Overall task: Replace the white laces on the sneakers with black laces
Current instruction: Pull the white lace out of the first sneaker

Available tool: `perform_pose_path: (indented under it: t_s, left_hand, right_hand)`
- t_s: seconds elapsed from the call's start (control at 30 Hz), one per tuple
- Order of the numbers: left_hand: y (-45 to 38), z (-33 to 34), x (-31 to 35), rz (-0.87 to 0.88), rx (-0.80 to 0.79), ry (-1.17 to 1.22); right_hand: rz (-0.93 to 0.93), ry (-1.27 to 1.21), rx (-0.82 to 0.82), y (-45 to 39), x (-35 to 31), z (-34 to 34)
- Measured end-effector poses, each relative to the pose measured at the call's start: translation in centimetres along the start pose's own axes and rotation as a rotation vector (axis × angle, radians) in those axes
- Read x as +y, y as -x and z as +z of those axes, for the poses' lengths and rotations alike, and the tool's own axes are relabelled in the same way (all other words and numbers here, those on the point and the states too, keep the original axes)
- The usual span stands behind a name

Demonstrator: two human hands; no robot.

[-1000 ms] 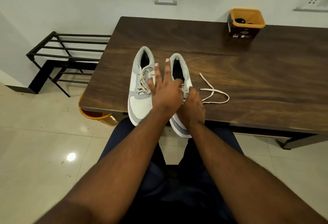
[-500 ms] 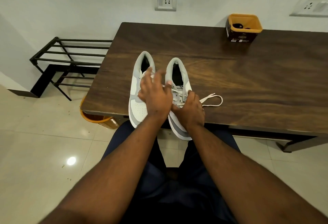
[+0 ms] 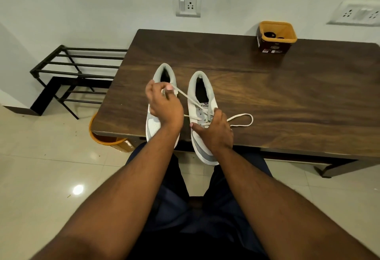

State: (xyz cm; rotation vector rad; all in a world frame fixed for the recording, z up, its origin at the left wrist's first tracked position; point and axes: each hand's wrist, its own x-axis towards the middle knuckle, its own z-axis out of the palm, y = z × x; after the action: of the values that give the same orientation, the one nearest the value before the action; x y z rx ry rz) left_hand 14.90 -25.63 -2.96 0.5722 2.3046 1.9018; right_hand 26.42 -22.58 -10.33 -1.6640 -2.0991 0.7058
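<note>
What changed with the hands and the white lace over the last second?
The left hand went from lying open across the sneakers to pinching the white lace, pulling one end up and to the left, over the left sneaker. The loose loop on the table shrank toward the right sneaker. The right hand stayed on that sneaker; both sneakers and the orange tub kept their places.
</note>
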Motion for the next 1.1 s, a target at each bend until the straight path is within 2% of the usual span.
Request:
perform_pose_path:
  t_s: [0.07, 0.1, 0.13, 0.2, 0.27, 0.33, 0.4, 0.47, 0.6, 0.63, 0.7, 0.77, 0.83, 0.87, 0.93, 1.0, 1.07, 1.1]
  left_hand:
    - [-0.5, -0.4, 0.5, -0.015, 0.064, -0.066]
    - [-0.5, -0.5, 0.5, 0.066, 0.025, -0.164]
    - [-0.4, -0.6, 0.5, 0.200, -0.079, -0.294]
    - [0.5, -0.2, 0.5, 0.477, -0.407, -0.585]
    - [1.3, 0.5, 0.4, 0.591, -0.667, -0.829]
    - [1.6, 1.0, 0.3, 0.601, -0.742, -0.961]
    - [1.4, 1.2, 0.0, 0.589, -0.733, -0.884]
    - [1.0, 0.9, -0.4, 0.512, -0.627, -0.684]
    - [-0.6, -0.2, -0.5, 0.288, -0.150, -0.333]
    - [-1.0, -0.4, -0.3, 0.246, -0.090, -0.321]
    - [-1.6, -0.8, 0.0, 0.254, -0.106, -0.466]
    - [-1.3, -1.0, 0.1, 0.468, -0.262, -0.677]
    - [-0.6, -0.9, 0.3, 0.677, -0.556, -0.846]
    - [-0.3, -0.7, 0.3, 0.704, -0.712, -0.926]
    - [-0.2, -0.4, -0.1, 0.629, -0.923, -1.052]
    - [-0.6, -0.1, -0.4, 0.529, -1.003, -1.028]
    - [-1.1, 0.1, -0.5, 0.490, -1.050, -0.979]
    - [-1.3, 0.1, -0.5, 0.493, -1.075, -0.980]
  right_hand:
    - [-0.004, 0.012, 0.000, 0.0, 0.0, 0.0]
    - [-0.004, 0.013, 0.000, 0.0, 0.0, 0.0]
    - [-0.008, 0.011, 0.000, 0.0, 0.0, 0.1]
    - [-0.014, 0.000, 0.002, 0.1, 0.0, 0.1]
    - [-0.008, -0.022, 0.018, 0.2, -0.2, 0.0]
    - [0.003, -0.048, 0.038, 0.4, -0.3, -0.1]
    - [0.009, -0.068, 0.022, 0.4, -0.3, -0.2]
    - [0.015, -0.060, -0.001, 0.2, -0.2, -0.1]
    - [0.009, -0.023, -0.013, -0.1, 0.2, 0.2]
    - [0.005, -0.017, -0.013, -0.1, 0.2, 0.2]
    - [0.005, -0.001, -0.020, -0.1, 0.2, 0.1]
    - [0.011, 0.008, -0.034, -0.1, 0.2, 0.1]
    - [0.019, 0.008, -0.044, -0.5, -0.2, 0.0]
    - [0.019, -0.008, -0.057, -0.9, -0.5, -0.2]
    - [0.044, -0.129, -0.136, -2.0, -0.8, -0.6]
    - [0.118, -0.441, -0.254, -2.9, -0.6, -1.4]
    - [0.181, -0.724, -0.248, -3.2, 0.3, -2.2]
    - [0.157, -0.776, -0.176, -3.0, 0.7, -2.8]
